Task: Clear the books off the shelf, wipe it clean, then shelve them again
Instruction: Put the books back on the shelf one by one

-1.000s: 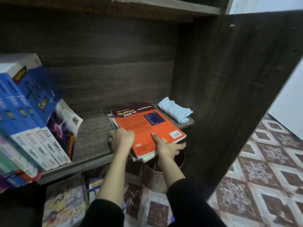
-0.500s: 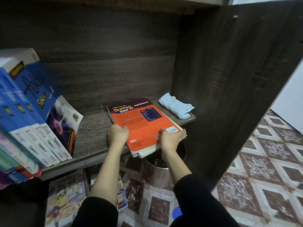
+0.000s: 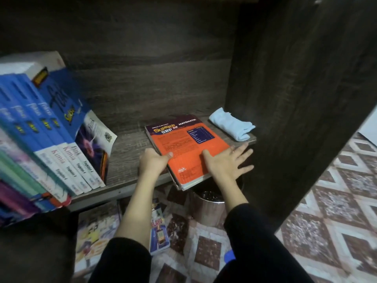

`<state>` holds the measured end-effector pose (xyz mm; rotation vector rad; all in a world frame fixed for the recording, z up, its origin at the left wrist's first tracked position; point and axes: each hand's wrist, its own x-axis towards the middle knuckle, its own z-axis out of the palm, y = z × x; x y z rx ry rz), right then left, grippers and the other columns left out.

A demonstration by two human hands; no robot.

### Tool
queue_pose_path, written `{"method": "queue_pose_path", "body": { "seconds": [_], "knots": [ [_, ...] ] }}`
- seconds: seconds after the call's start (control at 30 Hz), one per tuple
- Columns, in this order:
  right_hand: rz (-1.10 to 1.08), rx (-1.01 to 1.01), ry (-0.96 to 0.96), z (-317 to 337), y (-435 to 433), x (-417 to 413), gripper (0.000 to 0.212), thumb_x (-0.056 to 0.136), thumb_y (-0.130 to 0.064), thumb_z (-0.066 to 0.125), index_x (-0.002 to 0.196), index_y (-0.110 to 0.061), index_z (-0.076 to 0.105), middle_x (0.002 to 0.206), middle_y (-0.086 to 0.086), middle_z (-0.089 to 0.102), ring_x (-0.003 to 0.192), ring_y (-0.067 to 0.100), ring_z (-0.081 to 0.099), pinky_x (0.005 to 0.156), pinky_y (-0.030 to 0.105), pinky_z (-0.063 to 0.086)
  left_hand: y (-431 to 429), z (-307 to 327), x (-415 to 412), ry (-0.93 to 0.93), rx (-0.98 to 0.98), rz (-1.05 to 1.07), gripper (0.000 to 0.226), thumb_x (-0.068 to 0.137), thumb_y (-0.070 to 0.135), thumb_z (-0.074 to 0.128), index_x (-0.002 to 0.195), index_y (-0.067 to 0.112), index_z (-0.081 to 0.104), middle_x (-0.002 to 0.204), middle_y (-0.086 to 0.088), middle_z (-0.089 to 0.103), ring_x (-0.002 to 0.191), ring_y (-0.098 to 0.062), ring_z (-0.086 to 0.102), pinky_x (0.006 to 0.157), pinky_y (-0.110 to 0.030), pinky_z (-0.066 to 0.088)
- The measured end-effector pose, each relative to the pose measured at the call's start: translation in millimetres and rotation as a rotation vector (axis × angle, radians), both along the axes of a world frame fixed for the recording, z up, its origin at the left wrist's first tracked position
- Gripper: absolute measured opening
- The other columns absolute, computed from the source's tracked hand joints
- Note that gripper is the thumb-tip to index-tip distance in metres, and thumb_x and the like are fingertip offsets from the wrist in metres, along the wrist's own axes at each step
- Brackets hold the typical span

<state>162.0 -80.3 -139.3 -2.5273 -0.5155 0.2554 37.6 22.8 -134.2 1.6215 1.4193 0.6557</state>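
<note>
Left grip [image 3: 154, 163] clasping orange "SBP 3.0 MATEMATIK" book [image 3: 189, 148], right grip [image 3: 226, 163] flat on its cover, fingers spread, "Kimia" spines [image 3: 59, 160] leftward

Your plain black left sleeve [image 3: 126, 260] and right sleeve [image 3: 255, 240] end well behind your left hand [image 3: 153, 163] and right hand [image 3: 225, 163], forearms bare.
</note>
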Motion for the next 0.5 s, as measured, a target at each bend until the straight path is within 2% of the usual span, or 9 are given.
{"method": "queue_pose_path", "body": {
  "seconds": [0.07,0.17,0.27,0.4,0.5],
  "knots": [
    [0.044,-0.110,-0.069,6,5,4,0.098,0.087,-0.064,0.042,0.149,0.004,0.009,0.159,0.017,0.005,0.147,0.032,-0.006,0.113,0.058,-0.006,-2,-1,-3,-0.047,-0.048,-0.002,0.032,0.081,0.034,0.073,0.064,0.011,0.059,0.062,-0.008,0.064,0.066,-0.027,0.067,0.078,-0.041,0.057],
    [0.072,-0.154,-0.112,14,15,8,0.095,0.086,-0.065,0.046,0.145,0.004,0.021,0.149,0.019,0.028,0.140,0.034,0.022,0.115,0.053,0.011,-6,-3,-5,-0.043,-0.051,-0.036,0.036,0.081,0.041,0.071,0.061,0.015,0.056,0.061,-0.008,0.063,0.066,-0.029,0.069,0.073,-0.042,0.059],
    [0.057,-0.142,-0.083,21,25,12,0.097,0.081,-0.070,0.053,0.143,-0.001,0.029,0.145,0.018,0.033,0.134,0.037,0.029,0.111,0.046,0.022,-9,0,-7,-0.033,-0.041,-0.051,0.032,0.077,0.040,0.075,0.062,0.018,0.057,0.077,-0.011,0.069,0.073,-0.028,0.070,0.073,-0.043,0.058],
    [0.085,-0.148,-0.109,20,30,18,0.096,0.075,-0.075,0.055,0.140,-0.007,0.036,0.143,0.018,0.034,0.132,0.036,0.032,0.106,0.042,0.026,-10,6,-8,-0.079,-0.115,-0.035,0.031,0.085,0.025,0.071,0.065,0.018,0.048,0.072,-0.003,0.059,0.067,-0.023,0.064,0.074,-0.040,0.058],
    [0.091,-0.132,-0.058,25,29,25,0.098,0.067,-0.074,0.065,0.137,-0.010,0.042,0.141,0.015,0.037,0.132,0.033,0.033,0.106,0.040,0.027,-9,8,-6,-0.104,-0.150,-0.020,0.029,0.088,0.020,0.067,0.068,0.018,0.046,0.076,-0.003,0.062,0.076,-0.023,0.065,0.078,-0.040,0.057]
  ]
}}
